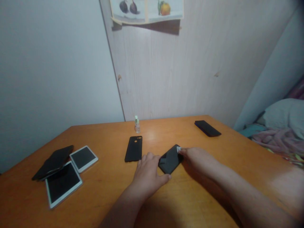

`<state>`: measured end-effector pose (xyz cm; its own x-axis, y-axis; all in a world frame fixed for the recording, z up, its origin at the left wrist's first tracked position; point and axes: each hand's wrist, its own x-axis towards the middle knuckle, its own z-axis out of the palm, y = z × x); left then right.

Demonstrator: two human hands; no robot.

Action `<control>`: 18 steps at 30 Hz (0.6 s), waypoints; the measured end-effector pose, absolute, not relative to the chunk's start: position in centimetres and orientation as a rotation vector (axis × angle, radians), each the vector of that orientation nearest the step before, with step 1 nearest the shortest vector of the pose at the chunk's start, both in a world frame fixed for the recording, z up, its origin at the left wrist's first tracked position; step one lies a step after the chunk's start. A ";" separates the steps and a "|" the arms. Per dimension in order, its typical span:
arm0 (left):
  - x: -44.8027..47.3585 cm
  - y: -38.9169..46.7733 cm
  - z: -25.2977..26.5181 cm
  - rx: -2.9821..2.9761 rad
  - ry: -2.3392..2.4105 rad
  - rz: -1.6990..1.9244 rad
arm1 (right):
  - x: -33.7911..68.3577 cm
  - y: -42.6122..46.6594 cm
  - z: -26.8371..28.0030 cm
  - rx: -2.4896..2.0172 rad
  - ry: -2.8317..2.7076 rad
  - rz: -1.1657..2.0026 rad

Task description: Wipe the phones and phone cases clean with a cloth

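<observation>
Table (106,180): bottle (137,126) near far edge; black case (133,151), phone (171,160) mid-surface; tablets (83,158), dark cover (53,163) toward left edge; dark slab (207,128) near far-right corner.

Left hand (148,172) at phone (171,160) edge; right hand (196,158) holding white scrap (178,149) against phone corner; black case (133,148) beside left hand.

Two bare forearms (242,191); two bare grips (147,173)
</observation>
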<state>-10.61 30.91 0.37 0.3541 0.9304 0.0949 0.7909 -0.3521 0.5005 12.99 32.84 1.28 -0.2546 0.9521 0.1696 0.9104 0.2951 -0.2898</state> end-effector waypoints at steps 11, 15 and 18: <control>-10.5 31.0 0.3 2.282 1.523 0.543 | 12.1 32.8 1.8 -1.630 -2.388 0.130; -10.4 31.1 0.3 2.325 1.536 0.539 | 15.3 36.0 1.1 -1.917 -2.148 0.240; -10.4 31.1 0.4 2.354 1.531 0.543 | 16.4 37.2 0.2 -1.887 -2.017 0.420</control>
<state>-10.38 31.09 0.39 0.3676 0.9165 0.1579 0.8109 -0.3990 0.4280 16.43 37.21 0.19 -0.0548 0.9973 0.0490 0.8949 0.0708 -0.4407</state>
